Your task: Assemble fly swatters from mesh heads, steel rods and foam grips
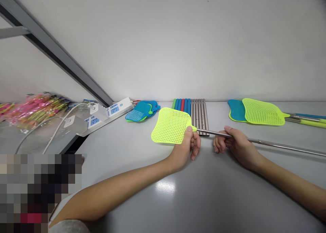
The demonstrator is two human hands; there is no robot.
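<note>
Held over desk [216,192]: yellow-green swatter head [169,126] on steel rod [285,146]; pinched at neck under thumb by left grip [184,144], nearer head; closed lightly around rod farther along by right grip [239,144]; running lengthwise from left grip through right, sloping slightly down rightward; cut off at right edge: rod's far end; partly hidden behind swatter head: coloured tubes [182,104]; hard to make out: left fingers' contact behind neck.

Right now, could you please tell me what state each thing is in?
Swatter, assembled, held
Left hand, closed on swatter
Right hand, closed on swatter
Loose heads, stacked
Metal rods, side by side
Coloured tubes, lined up
Other swatters, overlapping
Power strip, plugs inserted
Bundle, wrapped
</note>
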